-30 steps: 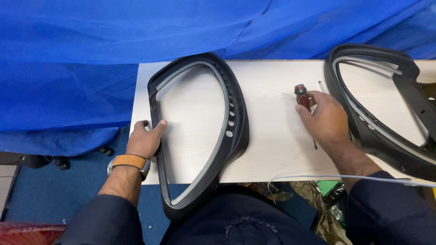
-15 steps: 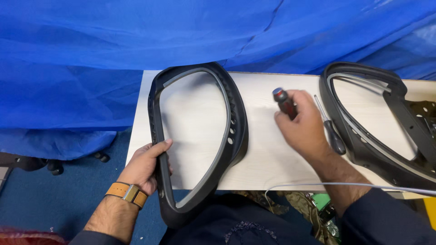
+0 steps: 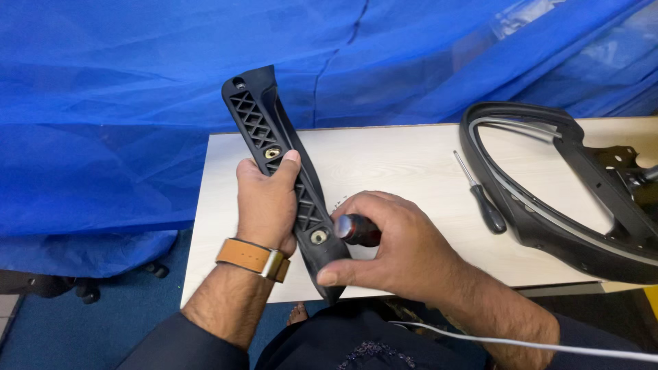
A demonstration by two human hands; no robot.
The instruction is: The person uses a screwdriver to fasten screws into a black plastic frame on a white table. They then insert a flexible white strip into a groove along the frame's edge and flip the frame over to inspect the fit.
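My left hand grips a black plastic frame part, now tipped up on its edge so its ribbed underside with two metal inserts faces me. A tan watch strap sits on that wrist. My right hand holds a dark-handled screwdriver against the lower insert of the frame; its tip is hidden by the frame and my fingers.
A pale wooden table lies in front of me. A second screwdriver rests on it beside another black frame at the right. Blue sheeting hangs behind and to the left. A white cable crosses my lap.
The left hand has lifted the frame from flat on the table and turned it on edge. The right hand has brought the screwdriver left to the frame's lower part.
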